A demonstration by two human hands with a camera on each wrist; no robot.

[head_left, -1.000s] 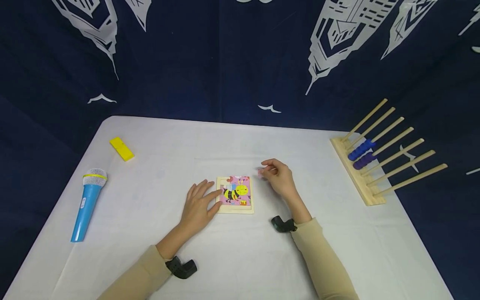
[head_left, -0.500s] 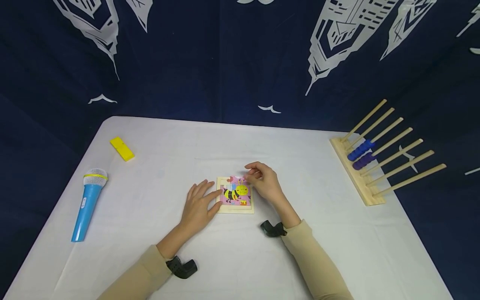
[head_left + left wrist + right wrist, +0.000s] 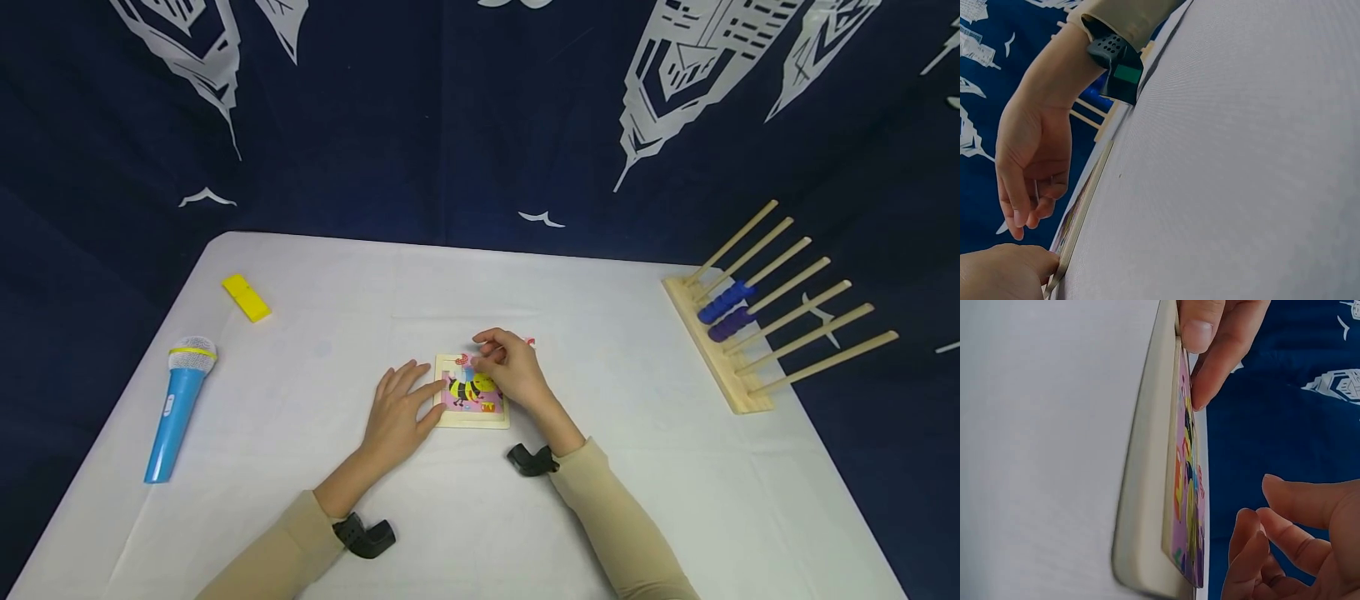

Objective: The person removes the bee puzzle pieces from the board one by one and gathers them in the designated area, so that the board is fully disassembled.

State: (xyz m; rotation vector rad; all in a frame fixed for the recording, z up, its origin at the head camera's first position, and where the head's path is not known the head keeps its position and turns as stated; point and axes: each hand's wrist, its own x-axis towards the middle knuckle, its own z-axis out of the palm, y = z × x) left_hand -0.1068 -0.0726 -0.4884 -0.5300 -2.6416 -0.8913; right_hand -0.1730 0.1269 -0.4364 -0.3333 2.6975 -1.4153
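Observation:
A small wooden jigsaw puzzle [image 3: 463, 394] with a pink bee picture lies flat in its pale frame [image 3: 472, 422] at the table's middle. My left hand [image 3: 393, 417] rests at the frame's left side, fingers spread, thumb and index touching its edge. Over the puzzle's upper right hovers my right hand [image 3: 513, 367], hiding that corner. In the right wrist view the right hand [image 3: 1310, 537] has loosely bent fingers and a thumb held apart, with nothing showing between them. A small pink and red piece [image 3: 530, 342] shows just behind its knuckles.
On the left lie a blue toy microphone [image 3: 171, 425] and a yellow block [image 3: 247, 298]. A wooden rack [image 3: 708, 350] with upright pegs and blue and purple beads stands at the right edge. A dark blue curtain [image 3: 375, 125] hangs behind the white table [image 3: 360, 283].
My right hand has moved left, from beside the frame to over the puzzle's upper right. The pink piece formerly at its fingertips now shows behind the hand. The left hand stays put.

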